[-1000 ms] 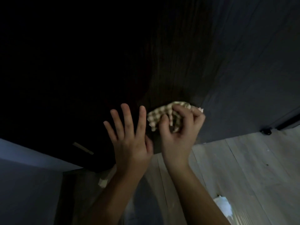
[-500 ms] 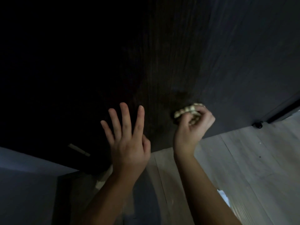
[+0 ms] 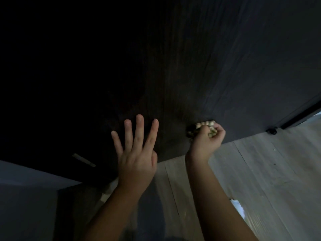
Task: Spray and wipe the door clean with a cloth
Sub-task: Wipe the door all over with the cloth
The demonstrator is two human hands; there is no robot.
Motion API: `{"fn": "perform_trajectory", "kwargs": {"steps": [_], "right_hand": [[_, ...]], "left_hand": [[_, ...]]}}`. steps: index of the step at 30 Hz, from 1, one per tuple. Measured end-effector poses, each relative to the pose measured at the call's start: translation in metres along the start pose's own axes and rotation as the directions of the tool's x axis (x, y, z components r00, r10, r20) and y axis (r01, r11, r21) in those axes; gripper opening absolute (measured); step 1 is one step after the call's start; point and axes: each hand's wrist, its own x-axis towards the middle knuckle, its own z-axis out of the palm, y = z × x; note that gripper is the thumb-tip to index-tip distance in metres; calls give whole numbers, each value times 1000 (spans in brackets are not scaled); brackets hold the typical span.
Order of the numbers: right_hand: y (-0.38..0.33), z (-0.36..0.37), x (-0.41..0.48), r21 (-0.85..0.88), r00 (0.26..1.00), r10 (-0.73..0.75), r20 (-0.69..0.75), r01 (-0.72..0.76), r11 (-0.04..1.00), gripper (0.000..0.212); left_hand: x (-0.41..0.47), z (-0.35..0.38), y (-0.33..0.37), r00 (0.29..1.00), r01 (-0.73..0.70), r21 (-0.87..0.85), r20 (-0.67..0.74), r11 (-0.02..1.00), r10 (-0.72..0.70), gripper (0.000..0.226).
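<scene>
We record the dark door point(image 3: 217, 66) standing over a pale plank floor point(image 3: 269, 171). Our left hand point(image 3: 137, 153) is released, fingers straight and spread flat at the door's lower part. Our right hand point(image 3: 206, 140) grasps the bunched checked cloth point(image 3: 203, 126), pressed to the door near its bottom edge.

Left hand point(image 3: 137, 153) spread flat, fingers straight; right hand point(image 3: 206, 138) fisted.

Pale plank floor point(image 3: 260, 180) — a white scrap point(image 3: 238, 206) (blurred) at right, a small black stopper point(image 3: 271, 130) farther back
</scene>
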Motion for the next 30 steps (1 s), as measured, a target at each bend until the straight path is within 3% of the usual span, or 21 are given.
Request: {"fn": "perform_trajectory", "kwargs": {"steps": [2, 3, 5, 7, 9, 14, 15, 18, 19, 20, 21, 23, 24, 26, 27, 28, 30], "right_hand": [[15, -4, 15, 42, 967, 253, -34, -251, 967, 13], [23, -6, 16, 65, 913, 408, 25, -409, 910, 9], [34, -4, 5, 23, 730, 660, 179, -673, 739, 17], [40, 3, -12, -23, 596, 758, 264, -782, 623, 28], [39, 7, -20, -26, 570, 766, 298, -797, 604, 30], [51, -12, 30, 118, 763, 630, 147, -645, 755, 28], [56, -11, 33, 139, 762, 633, 140, -648, 749, 28], [63, -4, 19, 102, 667, 722, 185, -743, 661, 28], [59, -1, 11, 69, 672, 715, 191, -736, 673, 25], [52, 2, 4, 50, 725, 666, 175, -682, 729, 17], [42, 5, -4, 48, 812, 566, 142, -577, 816, 10], [21, 5, -21, 12, 967, 236, 99, -239, 971, 16], [13, 4, -28, -27, 992, 34, 123, -31, 999, 22], [4, 1, -34, -99, 952, -234, 199, 257, 961, 31], [7, -1, -30, -120, 955, -233, 185, 257, 959, 32], [11, -1, -22, -133, 980, -146, 132, 163, 977, 30], [25, -6, 2, -122, 990, 143, 9, -141, 983, 20]], "left_hand": [[-5, 2, 0, 1000, -5, -2, 11, 1000, 5, 83], [-8, 3, -1, 1000, 1, -2, 21, 1000, -1, 87], [-13, 6, -2, 999, 8, -2, 47, 1000, -8, 92], [-18, 10, -4, 998, -1, 3, 68, 1000, 0, 92], [-25, 16, -5, 994, -2, 18, 112, 1000, 0, 94], [-40, 32, -5, 974, 1, 76, 227, 997, -18, 105], [-41, 34, -5, 971, -5, 85, 239, 996, -16, 104], [-44, 38, -7, 965, -23, 96, 262, 995, -3, 104], [-45, 38, -8, 965, -28, 97, 263, 995, 1, 105], [-45, 38, -9, 966, -32, 99, 258, 995, 5, 105], [-45, 39, -10, 968, -34, 102, 249, 994, 8, 106], [-44, 40, -9, 970, -33, 104, 244, 994, 6, 106], [-44, 41, -9, 969, -30, 103, 247, 994, 4, 105], [-44, 41, -8, 970, -20, 100, 242, 995, -5, 105], [-44, 41, -7, 971, -15, 96, 239, 995, -9, 104], [-44, 41, -7, 972, -13, 95, 236, 995, -10, 104], [-45, 39, -6, 971, -9, 100, 240, 995, -15, 105]]}}
